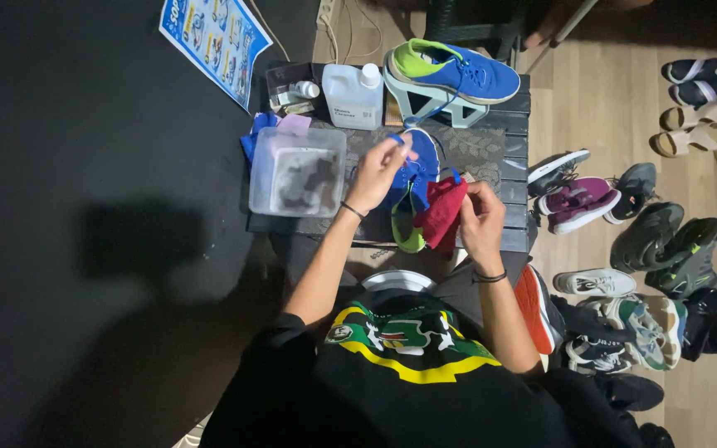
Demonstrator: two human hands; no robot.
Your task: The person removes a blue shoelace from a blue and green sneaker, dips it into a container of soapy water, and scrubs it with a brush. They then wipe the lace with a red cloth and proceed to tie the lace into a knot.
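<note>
Head view: left hand point(378, 172) pinches a blue lace point(397, 139); right hand point(480, 217) grips a red cloth point(444, 211), hiding most of the blue shoe point(419, 170) on the dark slatted table point(514, 178); wooden floor point(616, 99) beyond.

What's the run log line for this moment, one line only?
left hand: pinching blue lace | right hand: gripping red cloth | blue shoe: on table between hands | plastic tub: left of shoe

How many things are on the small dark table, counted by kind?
Blue shoes: 2, one on a stand and one under the left hand
Red cloth: 1
Clear plastic tub: 1
White jug: 1
Small white bottle: 1
Total: 6
</note>
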